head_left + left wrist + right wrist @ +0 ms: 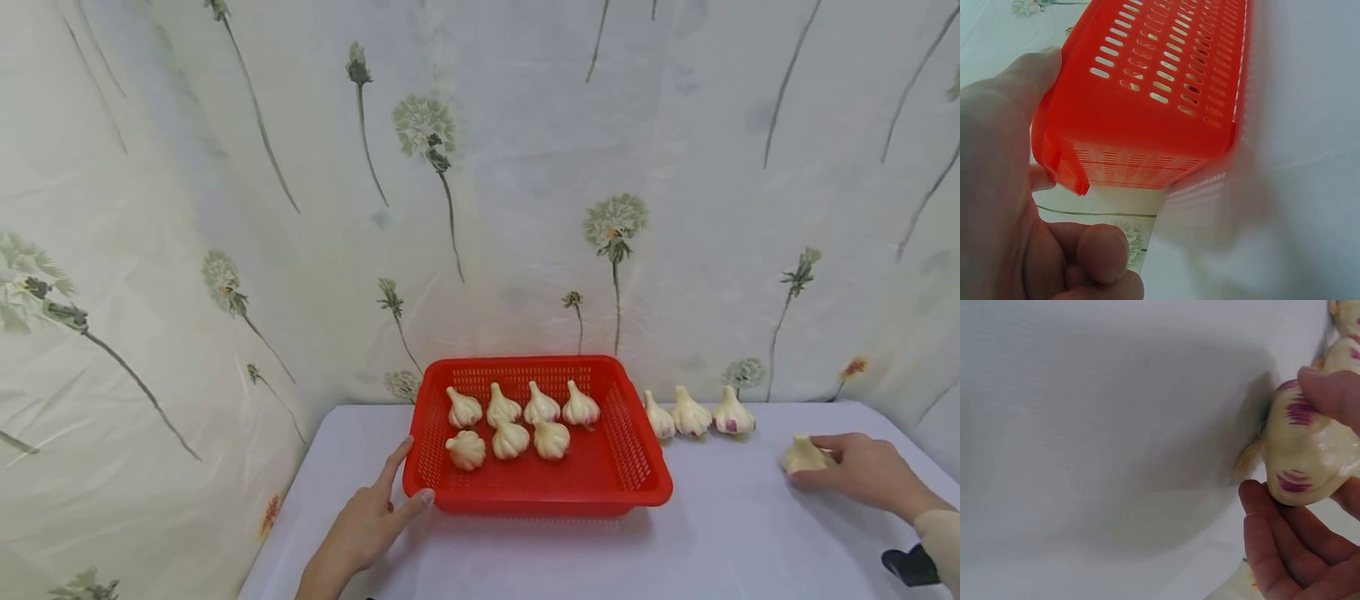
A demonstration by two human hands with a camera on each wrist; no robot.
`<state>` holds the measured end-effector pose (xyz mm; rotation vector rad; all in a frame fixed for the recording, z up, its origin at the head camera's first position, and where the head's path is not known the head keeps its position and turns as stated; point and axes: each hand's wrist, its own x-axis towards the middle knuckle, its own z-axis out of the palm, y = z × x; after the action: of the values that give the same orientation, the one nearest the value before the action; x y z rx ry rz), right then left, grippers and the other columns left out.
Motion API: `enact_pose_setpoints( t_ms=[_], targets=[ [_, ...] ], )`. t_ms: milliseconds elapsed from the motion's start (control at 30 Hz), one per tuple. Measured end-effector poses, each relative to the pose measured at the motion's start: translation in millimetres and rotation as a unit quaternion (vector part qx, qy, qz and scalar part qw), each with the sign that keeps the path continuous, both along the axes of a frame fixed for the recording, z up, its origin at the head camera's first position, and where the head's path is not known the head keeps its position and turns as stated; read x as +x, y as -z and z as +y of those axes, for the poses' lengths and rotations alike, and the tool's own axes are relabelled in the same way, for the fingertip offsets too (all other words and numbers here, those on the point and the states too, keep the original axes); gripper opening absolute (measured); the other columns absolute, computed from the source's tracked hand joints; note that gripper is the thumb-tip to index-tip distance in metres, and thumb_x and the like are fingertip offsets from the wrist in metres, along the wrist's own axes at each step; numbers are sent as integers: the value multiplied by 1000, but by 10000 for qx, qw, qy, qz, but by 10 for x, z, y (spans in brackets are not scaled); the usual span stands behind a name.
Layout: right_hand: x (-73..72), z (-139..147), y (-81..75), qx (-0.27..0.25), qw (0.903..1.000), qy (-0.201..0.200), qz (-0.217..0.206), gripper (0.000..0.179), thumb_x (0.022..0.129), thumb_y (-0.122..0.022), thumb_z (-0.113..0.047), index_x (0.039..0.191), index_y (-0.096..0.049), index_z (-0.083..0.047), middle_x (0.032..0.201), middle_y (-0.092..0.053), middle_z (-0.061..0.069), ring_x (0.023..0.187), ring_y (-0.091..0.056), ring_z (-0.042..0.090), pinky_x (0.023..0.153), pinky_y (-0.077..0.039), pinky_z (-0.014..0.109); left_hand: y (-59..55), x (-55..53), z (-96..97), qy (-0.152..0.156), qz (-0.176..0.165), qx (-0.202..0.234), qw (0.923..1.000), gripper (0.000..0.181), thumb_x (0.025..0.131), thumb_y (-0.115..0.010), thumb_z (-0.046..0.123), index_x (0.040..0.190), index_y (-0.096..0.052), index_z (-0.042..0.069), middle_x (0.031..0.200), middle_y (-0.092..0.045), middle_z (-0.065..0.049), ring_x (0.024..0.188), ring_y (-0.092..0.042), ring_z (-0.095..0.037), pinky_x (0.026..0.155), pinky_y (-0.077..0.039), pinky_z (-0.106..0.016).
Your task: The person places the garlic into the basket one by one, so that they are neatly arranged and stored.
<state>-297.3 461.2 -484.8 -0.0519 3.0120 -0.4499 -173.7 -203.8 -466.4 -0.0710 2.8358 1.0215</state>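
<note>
A red basket (534,506) with slotted walls holds several white garlic bulbs (510,440) in two rows. At its near left corner, my left hand (358,527) touches the rim with thumb and forefinger spread along two sides. The left wrist view shows that thumb (1041,69) on the rim, the other fingers bent below. Farther right, my right hand (862,471) holds a garlic bulb (804,456) between thumb and fingers. Purple streaks and a tuft of roots show on this garlic bulb (1304,447) in the right wrist view.
Just right of the basket, three garlic bulbs (690,414) stand in a row on the white tablecloth (720,533). Behind the table hangs a flowered curtain (517,275). A black object (910,567) lies by the right sleeve.
</note>
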Motion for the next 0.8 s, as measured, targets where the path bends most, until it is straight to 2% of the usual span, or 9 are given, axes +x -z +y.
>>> enact_pose_setpoints(
  t_ms=[67, 167, 367, 533, 600, 700, 800],
  targets=[
    [5, -1, -32, -27, 10000, -79, 49, 99, 68, -80, -63, 123, -56, 16, 90, -64, 25, 74, -50, 26, 60, -43, 37, 10, -1, 2, 9, -25, -4, 10000, 82, 86, -53, 73, 155, -19, 44, 63, -52, -5, 55, -49, -19, 50, -40, -30],
    [-15, -22, -120, -51, 9996, -212, 151, 97, 70, -79, -62, 122, -56, 17, 89, -66, 22, 74, -52, 25, 57, -40, 32, 17, 3, 8, -4, -70, 18, 10000, 82, 86, -54, 72, 155, -18, 44, 65, -53, -5, 57, -50, -19, 50, -41, -31],
    [-68, -86, -359, -19, 9989, -342, 324, 100, 80, -71, -63, 122, -51, 25, 95, -66, 33, 74, -65, 30, 56, -50, 38, 1, 7, 12, -20, -95, 30, 9999, 84, 85, -53, 73, 155, -19, 42, 65, -53, -5, 57, -50, -19, 50, -41, -30],
    [-73, -250, -544, -264, 9976, -544, 351, 75, 90, -62, -59, 110, -62, 14, 75, -66, 12, 67, -57, 19, 53, -42, 32, -5, 9, 4, 0, -43, 14, 10000, 84, 85, -52, 75, 155, -19, 43, 61, -50, -4, 53, -47, -18, 49, -40, -29],
    [-68, -339, -640, -378, 9964, -639, 411, 67, 92, -60, -56, 104, -63, 10, 76, -66, 9, 69, -60, 21, 54, -44, 34, -4, 6, 7, 3, -37, 30, 10000, 85, 84, -52, 76, 155, -19, 43, 61, -50, -4, 53, -47, -18, 49, -40, -29],
    [-68, -491, -790, -476, 9953, -696, 479, 75, 92, -60, -56, 116, -58, 14, 87, -70, 21, 79, -66, 32, 59, -50, 40, 0, 2, 11, 17, -28, 63, 10000, 84, 84, -52, 75, 155, -19, 43, 62, -50, -4, 54, -48, -18, 49, -40, -30],
    [-75, -672, -904, -516, 9949, -690, 533, 84, 91, -60, -60, 125, -53, 16, 105, -66, 32, 89, -66, 40, 63, -53, 46, 3, 5, 8, 22, 0, 61, 10000, 84, 84, -52, 75, 155, -19, 44, 61, -50, -4, 54, -48, -18, 49, -39, -30]
  ],
)
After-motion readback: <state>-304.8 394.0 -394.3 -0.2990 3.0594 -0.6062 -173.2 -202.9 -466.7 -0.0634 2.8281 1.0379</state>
